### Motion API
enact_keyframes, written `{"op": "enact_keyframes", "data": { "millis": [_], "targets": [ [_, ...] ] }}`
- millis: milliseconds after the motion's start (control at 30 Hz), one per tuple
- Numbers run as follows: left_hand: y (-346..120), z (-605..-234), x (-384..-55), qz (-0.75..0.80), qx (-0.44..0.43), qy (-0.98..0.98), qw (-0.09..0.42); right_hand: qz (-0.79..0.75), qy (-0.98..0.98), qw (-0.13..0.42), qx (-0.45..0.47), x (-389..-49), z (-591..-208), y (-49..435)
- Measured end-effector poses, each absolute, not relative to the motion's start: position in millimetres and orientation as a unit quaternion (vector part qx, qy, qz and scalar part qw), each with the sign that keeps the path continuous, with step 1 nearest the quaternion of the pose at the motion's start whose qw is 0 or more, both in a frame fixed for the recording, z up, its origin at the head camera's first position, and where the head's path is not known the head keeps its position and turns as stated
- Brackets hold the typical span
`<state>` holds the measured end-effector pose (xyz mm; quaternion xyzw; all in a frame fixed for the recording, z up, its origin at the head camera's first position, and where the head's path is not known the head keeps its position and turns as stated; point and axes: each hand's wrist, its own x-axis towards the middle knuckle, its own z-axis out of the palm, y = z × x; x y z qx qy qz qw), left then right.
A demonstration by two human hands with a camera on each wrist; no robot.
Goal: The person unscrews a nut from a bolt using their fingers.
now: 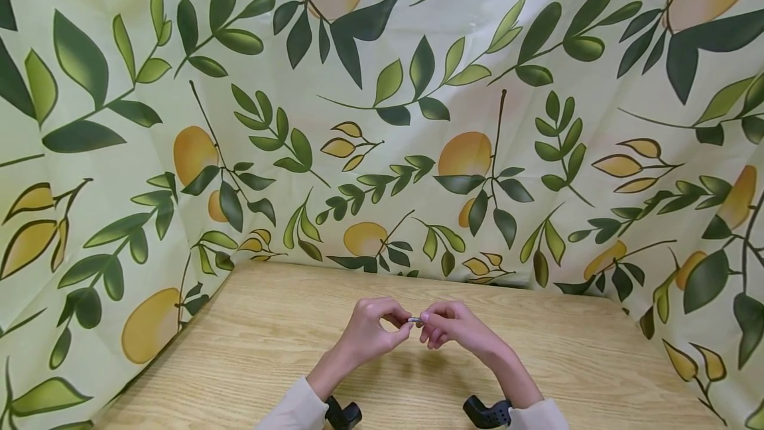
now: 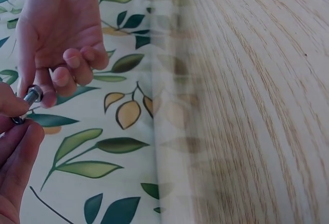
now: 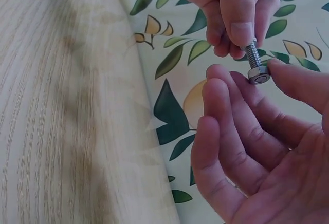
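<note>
Close over the wooden table, both hands meet at a small silver bolt [image 1: 415,320]. My left hand [image 1: 371,329] pinches the bolt between thumb and fingertips, covering its far end. In the right wrist view the threaded shank [image 3: 252,54] sticks out from that grip, with a hex nut [image 3: 259,75] at its end nearest my right hand [image 1: 458,328]. The right thumb and index finger hold the nut from either side, while the other fingers are loosely bent. From the left wrist view, the nut [image 2: 36,93] sits right at the right hand's fingertips.
A light wood-grain table [image 1: 286,324] lies under the hands. Leaf-and-fruit patterned cloth [image 1: 382,151] stands behind it and along both sides. Black devices are strapped at the left wrist [image 1: 343,413] and the right wrist [image 1: 486,411], beside pale sleeves.
</note>
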<state>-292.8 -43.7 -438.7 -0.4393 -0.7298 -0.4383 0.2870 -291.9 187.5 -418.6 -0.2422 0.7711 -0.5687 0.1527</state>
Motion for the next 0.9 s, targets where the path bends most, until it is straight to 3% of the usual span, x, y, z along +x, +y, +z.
{"op": "enact_keyframes", "data": {
  "millis": [333, 633, 900],
  "targets": [
    [-43.9, -439.1, -292.4, -0.44, -0.441, -0.729, 0.285, -0.576, 0.763, 0.133, -0.26, -292.7, -417.4, 187.1],
    [-43.4, -439.7, -292.5, -0.441, -0.437, -0.73, 0.285, -0.562, 0.772, 0.163, -0.247, -292.3, -417.4, 187.7],
    [-42.9, -438.9, -291.4, -0.444, -0.436, -0.731, 0.281, -0.568, 0.77, 0.139, -0.255, -292.3, -418.4, 187.8]
  ]
}}
